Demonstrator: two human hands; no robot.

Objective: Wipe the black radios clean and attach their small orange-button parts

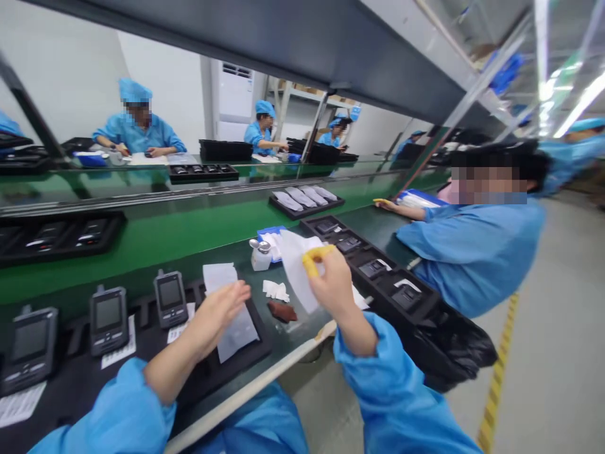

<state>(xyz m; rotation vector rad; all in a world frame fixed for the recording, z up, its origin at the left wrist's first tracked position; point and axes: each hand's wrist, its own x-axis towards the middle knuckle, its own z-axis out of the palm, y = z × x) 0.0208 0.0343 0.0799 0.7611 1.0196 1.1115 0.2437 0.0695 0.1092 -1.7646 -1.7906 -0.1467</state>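
Note:
My left hand [208, 321] is held out with its fingers straight, over a white translucent pouch [239, 331] on the black foam tray [262, 343]. Whether the palm touches the pouch is hidden. In my right hand [333, 280], with yellow finger covers on thumb and forefinger, a second white translucent pouch [300, 271] is pinched and hangs above the bench. Left of my left hand, several black handheld devices with screens, one of them a near handset [171, 299], lie in the tray beside printed white labels [118, 343].
A brown cloth [282, 311], crumpled white paper [275, 291], a small white bottle [261, 257] and a blue box [271, 239] stand between my hands. Trays of devices [373, 268] lie right, near a co-worker [472, 252]. A green conveyor [189, 230] runs behind, below an overhead shelf [283, 44].

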